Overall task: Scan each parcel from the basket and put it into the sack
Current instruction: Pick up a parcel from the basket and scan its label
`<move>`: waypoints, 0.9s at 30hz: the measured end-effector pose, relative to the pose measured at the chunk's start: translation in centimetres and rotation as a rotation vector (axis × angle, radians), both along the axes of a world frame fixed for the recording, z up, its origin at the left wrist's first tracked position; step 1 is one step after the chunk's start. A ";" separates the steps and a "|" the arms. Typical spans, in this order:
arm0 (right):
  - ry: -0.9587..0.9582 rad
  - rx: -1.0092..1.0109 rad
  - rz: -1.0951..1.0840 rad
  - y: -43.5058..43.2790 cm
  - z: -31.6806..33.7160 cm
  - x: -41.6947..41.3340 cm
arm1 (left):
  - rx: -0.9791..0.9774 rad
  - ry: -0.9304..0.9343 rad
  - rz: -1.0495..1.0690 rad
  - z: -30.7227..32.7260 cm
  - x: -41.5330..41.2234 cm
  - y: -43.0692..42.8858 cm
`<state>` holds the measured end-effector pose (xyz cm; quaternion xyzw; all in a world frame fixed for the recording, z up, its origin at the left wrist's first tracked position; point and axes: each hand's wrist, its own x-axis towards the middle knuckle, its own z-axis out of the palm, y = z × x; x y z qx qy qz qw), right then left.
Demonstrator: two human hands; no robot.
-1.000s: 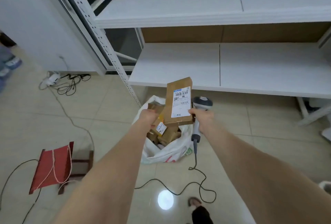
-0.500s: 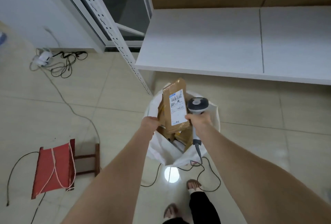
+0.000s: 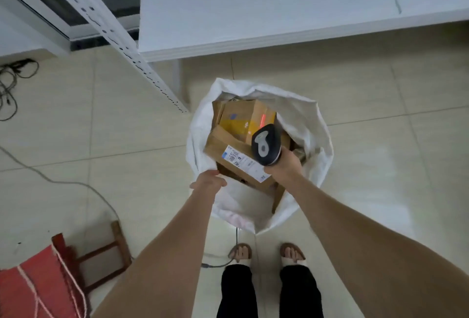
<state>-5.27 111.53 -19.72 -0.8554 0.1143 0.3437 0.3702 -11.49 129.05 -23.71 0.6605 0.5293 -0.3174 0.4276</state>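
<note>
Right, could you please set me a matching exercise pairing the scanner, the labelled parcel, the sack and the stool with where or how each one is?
Things:
1 scanner
2 labelled parcel
3 sack
4 stool

Places or states:
A red seat, on the floor at lower left
B held in the right hand
C white, open on the floor
D on top in the sack's mouth

Pairs: 1-B, 2-D, 3-C, 4-A

The right hand [image 3: 284, 165] grips scanner [image 3: 265, 146] over labelled parcel [image 3: 220, 146] in white sack [image 3: 312, 124]; left hand [image 3: 208, 180] holds its rim
</note>
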 end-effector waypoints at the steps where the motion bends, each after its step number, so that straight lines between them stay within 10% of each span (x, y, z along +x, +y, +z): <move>1: -0.019 -0.031 0.017 -0.1 -1.1 -0.5 | 0.007 -0.002 0.019 -1.0 -0.2 0.2; 8: -0.079 -0.268 0.158 0.8 -5.7 -3.1 | 0.442 -0.188 0.241 -2.4 -2.1 2.2; 27: 0.053 -0.051 0.077 0.8 -2.6 -4.9 | 0.409 -0.054 -0.053 3.3 -1.4 0.2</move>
